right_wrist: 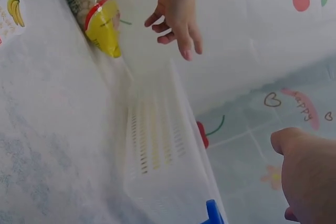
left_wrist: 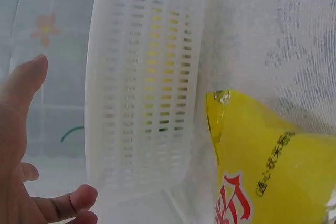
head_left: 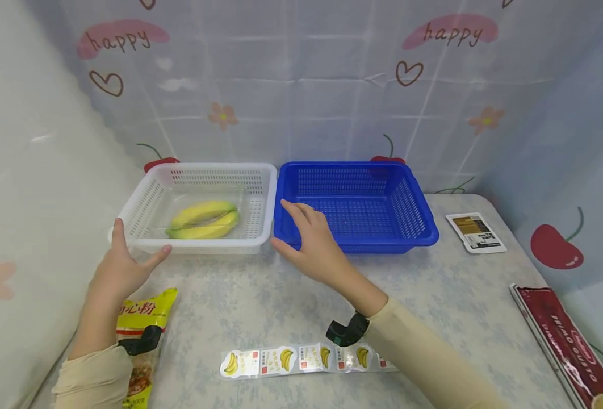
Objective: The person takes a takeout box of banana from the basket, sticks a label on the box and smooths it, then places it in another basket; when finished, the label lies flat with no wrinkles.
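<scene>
A white plastic basket (head_left: pixel 206 243) holds two yellow bananas (head_left: pixel 204 218) with greenish ends, inside a clear plastic container (head_left: pixel 171 207). My left hand (head_left: pixel 120 270) is at the basket's front left corner, thumb and fingers spread apart. In the left wrist view, the fingers (left_wrist: pixel 84 198) show close beside the basket's rim. My right hand (head_left: pixel 314 241) reaches over the front left part of a blue basket (head_left: pixel 355 248), its fingertips near where the two baskets meet. Nothing shows within the grasp of either hand.
A yellow food bag (head_left: pixel 166 304) lies partly under the left forearm. A strip of banana stickers (head_left: pixel 276 360) lies near the front. On the right are a small white packet (head_left: pixel 477 233) and a dark red package (head_left: pixel 562 335). A patterned curtain (head_left: pixel 301 79) hangs behind the baskets.
</scene>
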{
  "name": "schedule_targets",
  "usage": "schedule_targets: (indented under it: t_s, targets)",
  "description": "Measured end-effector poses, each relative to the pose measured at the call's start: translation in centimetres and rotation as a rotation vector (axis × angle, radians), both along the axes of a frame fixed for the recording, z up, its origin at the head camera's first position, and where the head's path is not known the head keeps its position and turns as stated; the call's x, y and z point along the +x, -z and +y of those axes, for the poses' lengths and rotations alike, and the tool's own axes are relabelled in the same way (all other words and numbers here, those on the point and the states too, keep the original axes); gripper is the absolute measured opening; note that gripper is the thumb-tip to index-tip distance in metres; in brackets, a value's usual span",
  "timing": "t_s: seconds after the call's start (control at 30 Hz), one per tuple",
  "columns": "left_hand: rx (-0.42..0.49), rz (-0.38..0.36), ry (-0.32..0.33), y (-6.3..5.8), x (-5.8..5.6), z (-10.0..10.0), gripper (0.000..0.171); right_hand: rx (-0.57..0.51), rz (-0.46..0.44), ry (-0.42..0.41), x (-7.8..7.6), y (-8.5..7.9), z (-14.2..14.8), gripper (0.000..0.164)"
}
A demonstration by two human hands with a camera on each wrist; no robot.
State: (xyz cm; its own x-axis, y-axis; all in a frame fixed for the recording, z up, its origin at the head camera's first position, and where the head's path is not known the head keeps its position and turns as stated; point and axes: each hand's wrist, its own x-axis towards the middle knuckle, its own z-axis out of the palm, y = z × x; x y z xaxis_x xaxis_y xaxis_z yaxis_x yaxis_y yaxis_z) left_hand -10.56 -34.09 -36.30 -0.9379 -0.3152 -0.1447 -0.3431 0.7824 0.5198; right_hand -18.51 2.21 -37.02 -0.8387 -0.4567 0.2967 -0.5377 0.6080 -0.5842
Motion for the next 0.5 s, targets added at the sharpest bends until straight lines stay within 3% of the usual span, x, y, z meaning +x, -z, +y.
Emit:
schedule_targets:
  t_s: [0.23, 0.5]
  targets:
    - [0.103, -0.067, 0.038, 0.4, -1.1, -2.1, 0.122, 0.011, -0.096, -0.004, -2.2, -0.4, -3.2, 0.077]
    - [0.161, -0.106, 0.025, 1.0, -2.1, -3.2, 0.124, -0.019, -0.188, -0.034, -4.1, -0.7, -7.0, 0.078]
